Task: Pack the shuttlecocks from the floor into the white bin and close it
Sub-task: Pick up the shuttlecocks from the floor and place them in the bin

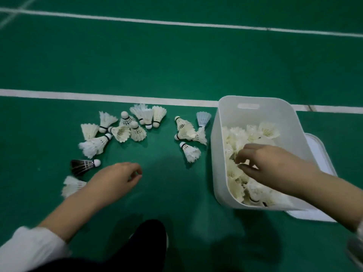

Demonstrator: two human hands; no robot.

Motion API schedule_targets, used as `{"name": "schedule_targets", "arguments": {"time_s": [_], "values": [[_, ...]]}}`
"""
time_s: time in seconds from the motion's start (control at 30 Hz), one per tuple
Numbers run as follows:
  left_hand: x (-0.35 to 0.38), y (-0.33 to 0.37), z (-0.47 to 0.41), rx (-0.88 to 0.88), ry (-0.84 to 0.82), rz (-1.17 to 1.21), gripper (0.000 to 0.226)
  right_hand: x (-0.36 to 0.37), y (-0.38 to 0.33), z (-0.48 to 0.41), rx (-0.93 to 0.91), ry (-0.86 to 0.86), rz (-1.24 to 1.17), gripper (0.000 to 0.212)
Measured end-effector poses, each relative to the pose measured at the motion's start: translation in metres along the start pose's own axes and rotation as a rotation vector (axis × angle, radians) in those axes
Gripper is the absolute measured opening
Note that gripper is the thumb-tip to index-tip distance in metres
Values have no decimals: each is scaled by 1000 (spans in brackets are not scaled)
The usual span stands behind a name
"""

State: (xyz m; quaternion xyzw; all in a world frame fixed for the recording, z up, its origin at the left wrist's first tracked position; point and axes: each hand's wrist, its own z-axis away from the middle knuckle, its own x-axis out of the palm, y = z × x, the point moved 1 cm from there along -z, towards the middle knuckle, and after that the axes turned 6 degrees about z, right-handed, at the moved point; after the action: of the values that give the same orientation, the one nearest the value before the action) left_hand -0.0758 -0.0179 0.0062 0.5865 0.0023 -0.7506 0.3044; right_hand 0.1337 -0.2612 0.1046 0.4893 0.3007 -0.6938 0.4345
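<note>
Shuttlecocks part on the floor, part in the open bin

Shuttlecocks with white feathers (253,134) fill much of the white rectangular plastic bin (218,142) at the centre right of the frame. The bin stands open on the green court floor (176,65). Its flat white lid (322,154) lies on the floor at its right side, partly hidden by the bin.

The right hand (269,163) reaches into the bin from the lower right. Its fingers curl down among the feathers and touch them, but I cannot tell whether they grip one.

The left hand (115,177) hovers over bare floor at the centre left, fingers loosely curled and holding nothing. A white sleeve (29,250) covers that arm at the lower left.

A loose cluster of white shuttlecocks (125,128) lies left of centre, just below the white court line (98,97). A smaller group (188,132) lies just beside the bin's left wall. A black-feathered shuttlecock with a white cork (82,165) lies on its side near the left hand. One more white shuttlecock (71,185) is partly behind the left forearm.
</note>
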Motion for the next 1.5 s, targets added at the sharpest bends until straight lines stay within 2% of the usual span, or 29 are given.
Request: {"name": "schedule_targets", "arguments": {"time_s": [0.13, 0.33, 0.53, 0.6, 0.7, 0.8, 0.87, 0.93, 1.0, 1.07, 1.13, 1.2, 1.33, 1.4, 1.5], "values": [[4, -54, 40, -178, 90, 92, 17, -1, -71, -40, -210, -9, 41, 24], [22, -137, 90, -474, 183, 141, 20, 48, -167, -102, -307, -160, -1, 26], [61, -181, 106, -807, 73, 241, 49, 80, -250, -143, -367, -221, -139, 30], [76, -181, 105, -832, 56, 334, 49, 83, -271, -154, -400, -204, -171, 33], [90, -176, 99, -776, 91, 489, 44, 85, -302, -173, -481, -187, -153, 43], [92, -171, 95, -773, 100, 460, 49, 88, -338, -198, -593, -161, -117, 56], [92, -164, 98, -780, 187, 385, 59, 90, -358, -211, -654, -139, -87, 61], [88, -161, 99, -889, 214, 388, 56, 94, -372, -223, -683, -129, -29, 59], [87, -162, 99, -1004, 137, 502, 48, 102, -373, -227, -663, -163, 43, 45], [89, -165, 96, -1011, 108, 677, 36, 111, -357, -225, -604, -204, 77, 35], [90, -165, 95, -956, 209, 788, 27, 119, -333, -220, -521, -227, 54, 33], [92, -163, 96, -881, 270, 792, 27, 122, -307, -215, -407, -214, -30, 32], [80, -166, 90, -769, 404, 865, 30, 124, -267, -207, -221, -90, -238, 14], [71, -170, 81, -745, 475, 862, 23, 125, -252, -204, -155, -32, -294, 11], [60, -175, 59, -761, 508, 839, 6, 127, -240, -201, -78, -42, -301, 14]]}}
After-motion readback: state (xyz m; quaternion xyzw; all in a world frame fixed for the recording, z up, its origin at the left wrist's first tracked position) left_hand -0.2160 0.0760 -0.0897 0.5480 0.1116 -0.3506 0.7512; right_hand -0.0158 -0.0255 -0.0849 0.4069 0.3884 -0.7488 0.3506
